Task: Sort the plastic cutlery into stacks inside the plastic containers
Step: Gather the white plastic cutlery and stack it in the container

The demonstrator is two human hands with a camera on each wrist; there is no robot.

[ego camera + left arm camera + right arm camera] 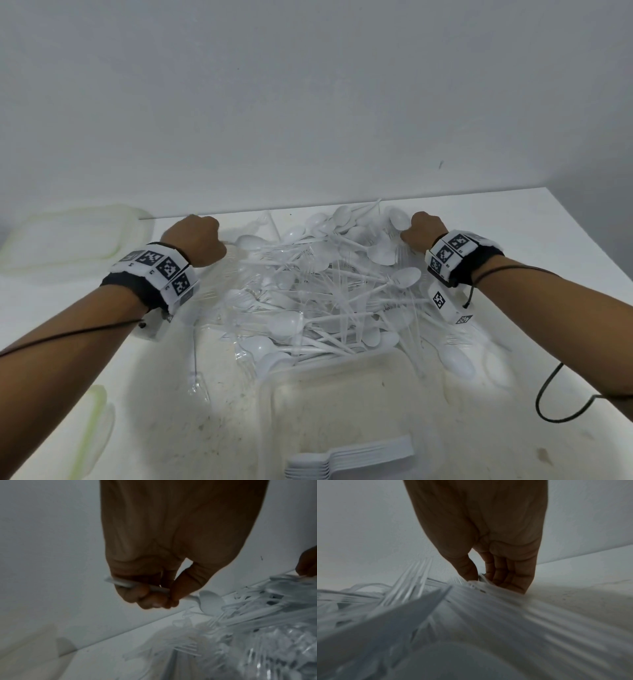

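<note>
A tangled pile of white and clear plastic cutlery [325, 284] covers the middle of the white table [548, 240]. At the pile's far left edge, my left hand [198, 240] [159, 597] grips the handle of a white spoon [209, 603], its bowl pointing into the pile. On the far right of the heap, my right hand [423, 231] [479, 577] pinches a white piece of cutlery [482, 578] between thumb and fingers; its kind is hidden. A clear container [274, 404] stands in front of the pile, holding a stack of white spoons [346, 459].
A green-rimmed lid [68, 236] lies at the far left by the wall. Another lid [94, 428] sits at the near left edge. A black cable [555, 401] hangs from my right arm over the table's right side. The wall runs just behind the pile.
</note>
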